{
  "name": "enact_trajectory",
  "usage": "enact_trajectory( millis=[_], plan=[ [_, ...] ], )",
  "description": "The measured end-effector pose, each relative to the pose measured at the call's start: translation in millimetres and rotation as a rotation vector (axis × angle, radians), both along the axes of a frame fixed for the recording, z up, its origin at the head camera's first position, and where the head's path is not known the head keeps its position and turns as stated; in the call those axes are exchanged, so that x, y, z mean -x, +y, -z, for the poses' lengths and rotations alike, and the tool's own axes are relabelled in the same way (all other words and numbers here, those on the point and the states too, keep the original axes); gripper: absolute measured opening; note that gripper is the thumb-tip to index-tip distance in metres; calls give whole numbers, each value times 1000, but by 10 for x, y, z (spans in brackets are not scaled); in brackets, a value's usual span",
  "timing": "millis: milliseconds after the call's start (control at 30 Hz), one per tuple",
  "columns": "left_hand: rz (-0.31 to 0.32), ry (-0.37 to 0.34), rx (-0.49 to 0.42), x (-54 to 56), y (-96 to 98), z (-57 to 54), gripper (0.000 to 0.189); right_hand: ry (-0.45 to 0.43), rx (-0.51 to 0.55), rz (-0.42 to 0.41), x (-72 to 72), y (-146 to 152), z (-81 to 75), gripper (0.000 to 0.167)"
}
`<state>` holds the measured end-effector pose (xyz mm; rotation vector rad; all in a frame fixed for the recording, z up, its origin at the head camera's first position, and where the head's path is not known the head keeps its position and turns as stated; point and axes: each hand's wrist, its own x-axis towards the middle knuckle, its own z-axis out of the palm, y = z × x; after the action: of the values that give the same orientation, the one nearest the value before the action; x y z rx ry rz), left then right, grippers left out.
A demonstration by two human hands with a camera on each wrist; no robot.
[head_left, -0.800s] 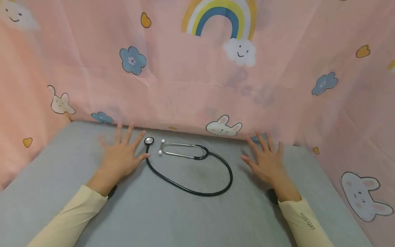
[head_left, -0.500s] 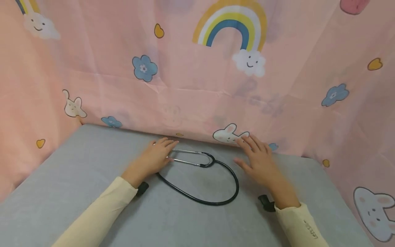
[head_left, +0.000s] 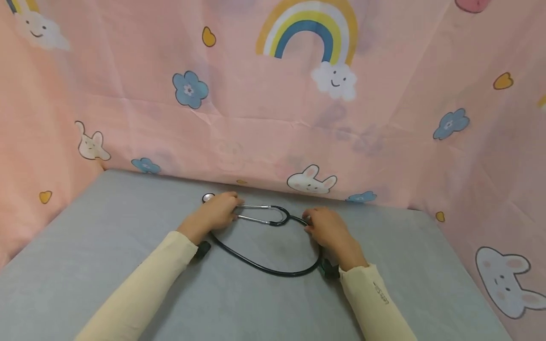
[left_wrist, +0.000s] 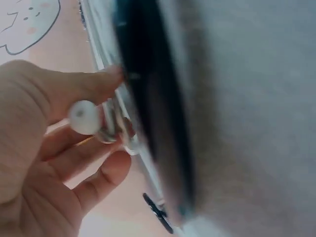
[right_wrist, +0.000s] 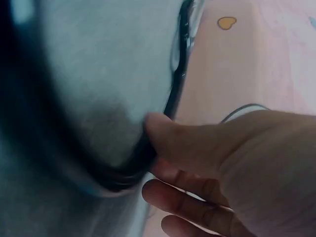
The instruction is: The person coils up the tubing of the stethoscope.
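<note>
Watching through the head camera, I am finding the work at the taking-hold stage: both hands are reaching onto one stethoscope (head_left: pixel 290 274), which is lying on the grey-covered table (head_left: pixel 239 308), near its far edge below the pink printed cloth (head_left: pixel 230 106). The left hand (head_left: pixel 214 211) is closing around the eartip end of the metal ear tubes (head_left: pixel 254 206); its wrist view is showing a white eartip (left_wrist: pixel 84 117) sitting between thumb and fingers, so I am reading this as a grip. The right hand (head_left: pixel 332 233) is pinching the black tubing just past the yoke (head_left: pixel 287 216), thumb on the near side, fingers curling behind. The chestpiece (head_left: pixel 208 197) is lying just beyond the left hand, partly covered by it. Done, as I am judging it: both ends of the headset stretch are getting a hold. Left: everything after that, since the tubing is sprawling in one wide loop toward the wearer, and nothing is showing as folded, coiled or clearly raised. Close views are blurring, so I am not telling whether the ear tubes are already leaving the surface.
</note>
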<state>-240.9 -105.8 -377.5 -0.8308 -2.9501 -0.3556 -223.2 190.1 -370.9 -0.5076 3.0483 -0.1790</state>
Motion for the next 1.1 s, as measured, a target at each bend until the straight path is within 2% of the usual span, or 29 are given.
enact_trajectory(
  millis=[100, 267, 367, 433, 600, 733, 900, 1000, 1100],
  plan=[
    [23, 30, -51, 0, -46, -10, 36, -21, 49, 46, 47, 2, -7, 16],
    [5, 83, -188, -26, -69, -60, 33, -41, 212, 86, 81, 24, -86, 16],
    [-8, 122, -246, -38, -71, -89, 29, -4, 310, 84, 82, 40, -158, 19],
    [5, 163, -280, -41, -76, -99, 27, 15, 368, 82, 90, 47, -213, 21],
    [48, 302, -359, -71, -94, -112, 25, 114, 463, 71, 93, 15, -315, 24],
    [68, 393, -378, -113, -131, -108, 27, 184, 498, 44, 66, -33, -362, 25],
    [52, 474, -448, -140, -198, -78, 23, 188, 508, 9, 76, -25, -383, 25],
    [64, 520, -476, -155, -214, -40, 20, 123, 462, 65, 59, 33, -356, 24],
    [126, 568, -467, -168, -195, -1, 19, 87, 417, 128, 13, 103, -313, 22]
  ],
)
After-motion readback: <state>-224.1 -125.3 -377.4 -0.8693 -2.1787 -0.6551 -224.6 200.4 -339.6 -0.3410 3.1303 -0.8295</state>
